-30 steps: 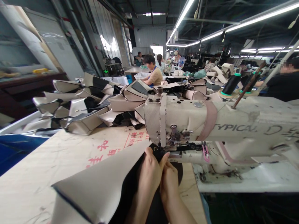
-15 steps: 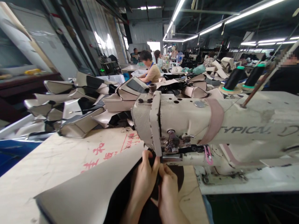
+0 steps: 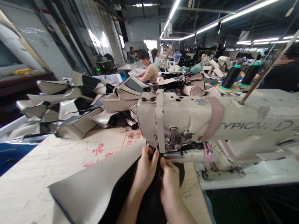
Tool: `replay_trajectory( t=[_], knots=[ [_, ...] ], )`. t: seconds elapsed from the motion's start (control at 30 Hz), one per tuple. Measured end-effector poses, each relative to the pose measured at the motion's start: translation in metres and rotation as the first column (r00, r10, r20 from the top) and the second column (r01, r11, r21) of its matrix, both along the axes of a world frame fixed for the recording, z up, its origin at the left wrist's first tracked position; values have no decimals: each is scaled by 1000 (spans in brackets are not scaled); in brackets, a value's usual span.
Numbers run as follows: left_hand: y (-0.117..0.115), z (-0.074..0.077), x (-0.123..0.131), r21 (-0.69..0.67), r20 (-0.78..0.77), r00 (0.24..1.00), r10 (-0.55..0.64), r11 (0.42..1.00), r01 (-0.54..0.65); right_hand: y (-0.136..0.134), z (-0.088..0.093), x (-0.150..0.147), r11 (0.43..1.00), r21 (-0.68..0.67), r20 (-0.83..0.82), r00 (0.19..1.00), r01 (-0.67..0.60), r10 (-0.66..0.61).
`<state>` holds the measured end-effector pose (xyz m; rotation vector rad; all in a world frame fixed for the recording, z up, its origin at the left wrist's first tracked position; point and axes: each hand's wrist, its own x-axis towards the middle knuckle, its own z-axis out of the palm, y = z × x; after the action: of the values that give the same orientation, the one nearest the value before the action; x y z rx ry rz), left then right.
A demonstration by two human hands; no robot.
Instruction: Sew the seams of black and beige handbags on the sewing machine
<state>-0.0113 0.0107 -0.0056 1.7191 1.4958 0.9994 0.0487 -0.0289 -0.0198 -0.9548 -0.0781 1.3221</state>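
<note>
My left hand (image 3: 146, 165) is closed in a pinch on the black edge of a beige-and-black leather-like bag piece (image 3: 93, 186), close under the head of the sewing machine (image 3: 179, 115). Right beside it, my right hand (image 3: 170, 175) pinches the same black material a little nearer to me. The beige panel slopes down to the left of my forearms, and its black side falls between my arms. Fingers and the machine head hide the needle and the exact stitching spot.
A wooden board (image 3: 30, 174) with red handwriting lies under the work. Behind it is a heap of beige-and-black bag pieces (image 3: 79, 121). Black thread cones (image 3: 230, 77) stand behind the machine arm. A person in a tan shirt (image 3: 150, 73) works beyond the heap.
The near corner of the beige panel has moved right and slightly toward the machine. My right hand's fingertips are a little farther from my left thumb. The view has shifted slightly.
</note>
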Motion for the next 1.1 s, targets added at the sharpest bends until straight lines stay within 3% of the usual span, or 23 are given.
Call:
replay_trajectory(
  t=[0.43, 0.97, 1.03, 1.1],
  knots=[
    [2, -8, -5, -3, 20, 999, -36, 999, 36, -2, -7, 3, 996, -93, 59, 998, -6, 12],
    [6, -1, -3, 30, -88, 996, -21, 999, 23, 5, -14, 5, 989, -136, 246, 965, -57, 89],
    [7, -2, -3, 53, -100, 995, 0, 999, 6, -2, -7, 16, 986, -109, 290, 944, -128, 155],
    [9, -3, -3, 76, -109, 994, 11, 997, -3, -19, 4, 42, 983, -64, 441, 878, -175, 185]
  ],
)
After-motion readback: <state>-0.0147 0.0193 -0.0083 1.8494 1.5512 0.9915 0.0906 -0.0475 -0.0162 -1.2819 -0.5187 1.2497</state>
